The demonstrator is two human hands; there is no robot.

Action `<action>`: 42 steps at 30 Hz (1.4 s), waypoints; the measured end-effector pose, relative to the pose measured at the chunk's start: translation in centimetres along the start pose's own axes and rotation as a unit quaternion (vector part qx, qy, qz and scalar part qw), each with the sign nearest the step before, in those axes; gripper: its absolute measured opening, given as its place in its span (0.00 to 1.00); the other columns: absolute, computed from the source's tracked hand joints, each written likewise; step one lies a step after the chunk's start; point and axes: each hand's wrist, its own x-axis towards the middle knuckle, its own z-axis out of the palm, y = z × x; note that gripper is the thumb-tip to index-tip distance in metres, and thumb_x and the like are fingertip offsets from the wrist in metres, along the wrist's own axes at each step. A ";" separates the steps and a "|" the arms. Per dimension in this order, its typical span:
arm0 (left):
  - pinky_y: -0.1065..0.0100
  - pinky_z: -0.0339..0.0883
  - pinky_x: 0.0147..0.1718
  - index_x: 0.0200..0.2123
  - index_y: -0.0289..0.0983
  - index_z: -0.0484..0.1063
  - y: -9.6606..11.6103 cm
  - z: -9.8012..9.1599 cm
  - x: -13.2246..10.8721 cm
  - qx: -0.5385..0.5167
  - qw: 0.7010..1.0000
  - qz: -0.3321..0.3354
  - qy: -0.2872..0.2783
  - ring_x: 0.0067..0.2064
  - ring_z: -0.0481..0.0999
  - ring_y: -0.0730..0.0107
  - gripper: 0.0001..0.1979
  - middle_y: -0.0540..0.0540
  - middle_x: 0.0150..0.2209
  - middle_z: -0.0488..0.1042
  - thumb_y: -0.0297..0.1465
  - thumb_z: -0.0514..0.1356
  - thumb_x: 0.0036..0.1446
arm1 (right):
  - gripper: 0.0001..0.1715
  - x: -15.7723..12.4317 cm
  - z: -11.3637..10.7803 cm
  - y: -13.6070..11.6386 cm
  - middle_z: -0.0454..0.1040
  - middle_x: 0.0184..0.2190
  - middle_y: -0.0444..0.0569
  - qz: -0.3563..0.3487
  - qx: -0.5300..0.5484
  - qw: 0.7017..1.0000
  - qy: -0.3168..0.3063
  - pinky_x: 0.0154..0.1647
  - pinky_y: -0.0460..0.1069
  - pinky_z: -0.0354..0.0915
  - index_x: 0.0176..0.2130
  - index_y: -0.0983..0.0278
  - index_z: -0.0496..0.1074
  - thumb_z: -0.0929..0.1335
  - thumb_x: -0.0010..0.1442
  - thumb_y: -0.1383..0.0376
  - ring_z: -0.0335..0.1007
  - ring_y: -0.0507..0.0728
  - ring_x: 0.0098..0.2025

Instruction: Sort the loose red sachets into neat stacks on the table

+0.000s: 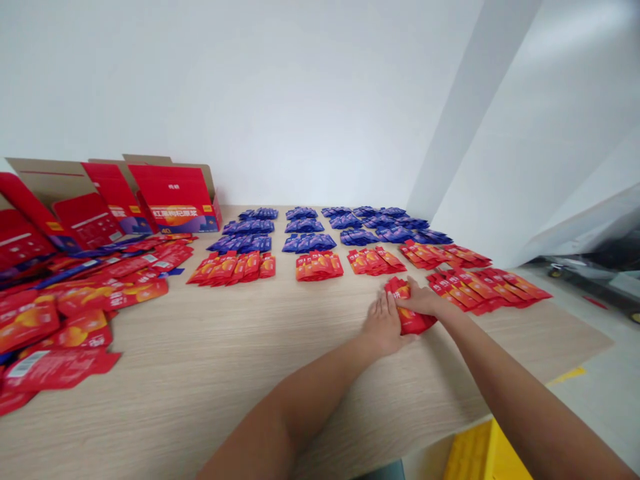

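Note:
A small stack of red pouches (411, 321) with orange fruit prints sits on the table between my two hands. My left hand (386, 325) is closed against its left side, fingertips on the top pouch. Across the upper right part of the same stack, my right hand (421, 298) is closed with its thumb toward the left hand. The undersides of the pouches are hidden. Just right of my right hand lies a fanned row of red pouches (480, 288). Behind the hands is another red group (374, 260).
Rows of purple pouches (305, 225) lie along the wall. A loose heap of red and purple pouches (110, 297) covers the left side of the table (225, 347). Open red cartons (173, 193) stand behind it. A yellow crate (470, 453) is below the front edge.

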 end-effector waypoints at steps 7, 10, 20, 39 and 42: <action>0.54 0.45 0.64 0.65 0.19 0.40 -0.3 0.0 1.5 0.061 0.998 -0.034 0.002 0.68 0.43 0.47 0.45 0.24 0.66 0.42 0.51 0.46 0.60 | 0.51 1.1 0.3 5.0 0.66 0.57 0.65 0.000 0.279 0.955 0.104 0.53 0.59 0.64 0.63 0.69 0.56 0.66 0.51 0.42 0.66 0.69 0.56; 0.52 0.46 0.63 0.65 0.21 0.40 -0.5 0.2 1.9 0.064 0.997 -0.044 0.010 0.68 0.43 0.46 0.45 0.25 0.67 0.42 0.52 0.46 0.59 | 0.42 1.1 2.2 6.7 0.70 0.54 0.62 -0.042 0.336 0.929 0.152 0.52 0.57 0.66 0.60 0.67 0.62 0.66 0.54 0.47 0.70 0.66 0.53; 0.49 0.49 0.61 0.65 0.22 0.45 -1.0 1.1 3.6 0.115 0.986 -0.108 0.057 0.66 0.50 0.45 0.47 0.25 0.65 0.50 0.55 0.47 0.57 | 0.29 1.2 5.0 5.0 0.76 0.46 0.59 -0.124 0.243 0.912 0.307 0.54 0.59 0.62 0.46 0.67 0.74 0.60 0.59 0.50 0.70 0.63 0.49; 0.51 0.45 0.63 0.65 0.21 0.43 -1.0 0.8 3.3 0.056 0.990 -0.092 0.090 0.68 0.43 0.44 0.52 0.25 0.67 0.43 0.55 0.55 0.51 | 0.41 0.6 5.6 4.1 0.75 0.46 0.63 -0.104 0.261 0.873 0.398 0.57 0.55 0.58 0.47 0.73 0.73 0.46 0.66 0.50 0.68 0.61 0.51; 0.50 0.45 0.63 0.65 0.22 0.43 -1.0 0.9 3.3 0.050 0.990 -0.095 0.096 0.68 0.42 0.44 0.51 0.26 0.67 0.43 0.54 0.55 0.51 | 0.44 0.5 5.7 4.2 0.74 0.47 0.65 -0.073 0.283 0.875 0.386 0.57 0.56 0.57 0.47 0.75 0.73 0.45 0.65 0.49 0.67 0.62 0.52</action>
